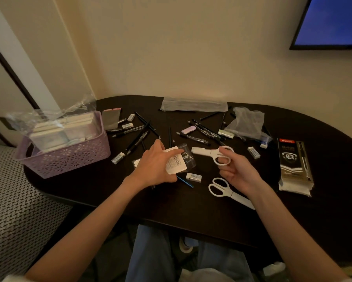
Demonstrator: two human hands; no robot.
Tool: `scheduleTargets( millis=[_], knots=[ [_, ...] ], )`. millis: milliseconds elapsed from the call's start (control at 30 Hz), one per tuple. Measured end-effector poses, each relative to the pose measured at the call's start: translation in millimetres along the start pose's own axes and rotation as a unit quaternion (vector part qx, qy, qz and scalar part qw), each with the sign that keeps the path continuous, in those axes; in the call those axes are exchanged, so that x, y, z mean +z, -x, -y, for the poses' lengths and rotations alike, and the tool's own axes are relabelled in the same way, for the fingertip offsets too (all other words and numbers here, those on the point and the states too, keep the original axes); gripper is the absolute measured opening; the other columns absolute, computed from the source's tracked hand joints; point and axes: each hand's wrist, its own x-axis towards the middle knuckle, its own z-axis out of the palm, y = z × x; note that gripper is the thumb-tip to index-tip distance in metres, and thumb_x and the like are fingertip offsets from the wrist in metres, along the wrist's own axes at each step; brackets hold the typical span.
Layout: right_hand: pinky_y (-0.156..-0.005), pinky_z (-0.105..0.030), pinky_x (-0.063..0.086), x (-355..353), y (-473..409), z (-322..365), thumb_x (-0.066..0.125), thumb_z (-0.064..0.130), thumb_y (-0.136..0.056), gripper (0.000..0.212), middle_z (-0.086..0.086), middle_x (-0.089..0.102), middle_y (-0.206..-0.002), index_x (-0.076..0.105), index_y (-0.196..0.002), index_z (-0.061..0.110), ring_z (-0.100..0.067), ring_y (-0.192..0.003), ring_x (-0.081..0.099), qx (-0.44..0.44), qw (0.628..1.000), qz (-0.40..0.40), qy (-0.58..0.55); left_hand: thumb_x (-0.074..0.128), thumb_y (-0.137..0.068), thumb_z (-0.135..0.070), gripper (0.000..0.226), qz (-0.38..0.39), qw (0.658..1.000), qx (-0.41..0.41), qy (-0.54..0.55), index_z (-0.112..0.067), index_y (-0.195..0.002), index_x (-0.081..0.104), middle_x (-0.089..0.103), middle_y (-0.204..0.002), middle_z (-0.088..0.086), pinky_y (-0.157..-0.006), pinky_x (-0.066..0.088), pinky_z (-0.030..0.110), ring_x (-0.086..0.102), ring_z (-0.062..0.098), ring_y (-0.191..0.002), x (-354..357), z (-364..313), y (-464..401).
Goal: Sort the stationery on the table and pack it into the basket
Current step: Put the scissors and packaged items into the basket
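Scissors (215, 153), white and sheathed, were lifted off the table (102, 192) in the right hand (237, 171), whose fingers were hooked through a handle ring. The left hand (153, 166) gripped a flat white packet (176, 162) with a barcode label, thumb across its top. A second pair of scissors (228, 192) lay below the right hand, at five o'clock from the packet. The lilac basket (69, 157) sat at nine o'clock, already holding what looked like notepads, though glare from the plastic wrap blurred them. Judging by this, gathering was under way; next both items would need carrying left to the basket, with pens and erasers still scattered.
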Motion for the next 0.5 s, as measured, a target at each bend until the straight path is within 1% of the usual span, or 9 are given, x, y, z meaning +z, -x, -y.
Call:
scheduleTargets(
  millis=[67, 133, 167, 233, 333, 400, 467, 500],
  knots=[
    [-0.040, -0.015, 0.024, 5, 4, 3, 0.052, 0.018, -0.096, 0.022, 0.005, 0.042, -0.060, 0.063, -0.112, 0.006, -0.003, -0.046, 0.030, -0.082, 0.994, -0.028, 0.059, 0.074, -0.076, -0.047, 0.087, -0.003, 1.000, -0.006, 0.004, -0.041, -0.148, 0.026, 0.029, -0.129, 0.004, -0.097, 0.039, 0.031, 0.037, 0.019, -0.114, -1, 2, 2],
    [-0.041, -0.015, 0.025, 11, 11, 8, 0.051, 0.017, -0.098, 0.014, 0.004, 0.042, -0.061, 0.064, -0.097, 0.011, -0.004, -0.046, 0.031, -0.137, 0.982, -0.023, 0.130, 0.074, -0.076, -0.046, 0.087, -0.003, 1.000, -0.009, 0.010, -0.041, -0.148, 0.026, 0.029, -0.129, 0.004, -0.097, 0.040, 0.032, 0.037, 0.019, -0.114, -2, 4, 3],
    [-0.042, -0.016, 0.025, 14, 14, 11, 0.051, 0.017, -0.098, 0.014, 0.004, 0.042, -0.060, 0.063, -0.092, 0.013, -0.004, -0.046, 0.032, -0.151, 0.973, -0.014, 0.172, 0.075, -0.075, -0.046, 0.087, -0.004, 1.000, -0.010, 0.012, -0.040, -0.148, 0.026, 0.029, -0.129, 0.004, -0.098, 0.040, 0.032, 0.037, 0.019, -0.114, -2, 6, 4],
    [-0.043, -0.016, 0.027, 22, 19, 14, 0.053, 0.016, -0.097, 0.014, 0.005, 0.046, -0.060, 0.066, -0.094, 0.013, -0.003, -0.047, 0.034, -0.160, 0.951, -0.005, 0.265, 0.075, -0.075, -0.046, 0.087, -0.008, 1.000, -0.011, 0.013, -0.040, -0.147, 0.026, 0.029, -0.129, 0.003, -0.097, 0.041, 0.032, 0.037, 0.019, -0.114, -2, 8, 6],
    [-0.048, -0.014, 0.031, 31, 22, 16, 0.055, 0.017, -0.096, 0.015, 0.009, 0.053, -0.065, 0.069, -0.099, 0.013, -0.001, -0.049, 0.045, -0.174, 0.913, -0.028, 0.369, 0.075, -0.075, -0.046, 0.086, -0.016, 1.000, -0.008, 0.020, -0.041, -0.147, 0.027, 0.028, -0.129, 0.003, -0.097, 0.040, 0.031, 0.037, 0.018, -0.114, -3, 8, 8],
    [-0.053, -0.014, 0.033, 37, 22, 16, 0.055, 0.017, -0.096, 0.015, 0.008, 0.057, -0.070, 0.070, -0.097, 0.014, 0.001, -0.056, 0.051, -0.190, 0.891, -0.044, 0.410, 0.075, -0.075, -0.045, 0.086, -0.022, 0.999, -0.003, 0.025, -0.041, -0.146, 0.027, 0.028, -0.129, 0.003, -0.096, 0.040, 0.031, 0.036, 0.017, -0.113, -3, 8, 11],
    [-0.058, -0.018, 0.034, 41, 22, 17, 0.055, 0.018, -0.096, 0.015, 0.003, 0.059, -0.074, 0.069, -0.097, 0.013, -0.003, -0.063, 0.051, -0.195, 0.876, -0.050, 0.438, 0.075, -0.075, -0.044, 0.086, -0.029, 0.999, 0.003, 0.030, -0.042, -0.146, 0.027, 0.028, -0.129, 0.003, -0.097, 0.039, 0.031, 0.036, 0.017, -0.112, -2, 8, 13],
    [-0.058, -0.019, 0.034, 42, 22, 18, 0.055, 0.018, -0.096, 0.015, 0.002, 0.059, -0.074, 0.069, -0.097, 0.012, -0.004, -0.064, 0.049, -0.194, 0.872, -0.048, 0.446, 0.075, -0.075, -0.043, 0.085, -0.032, 0.999, 0.006, 0.034, -0.043, -0.146, 0.027, 0.028, -0.130, 0.002, -0.098, 0.039, 0.031, 0.036, 0.017, -0.113, -2, 8, 14]
  ],
)
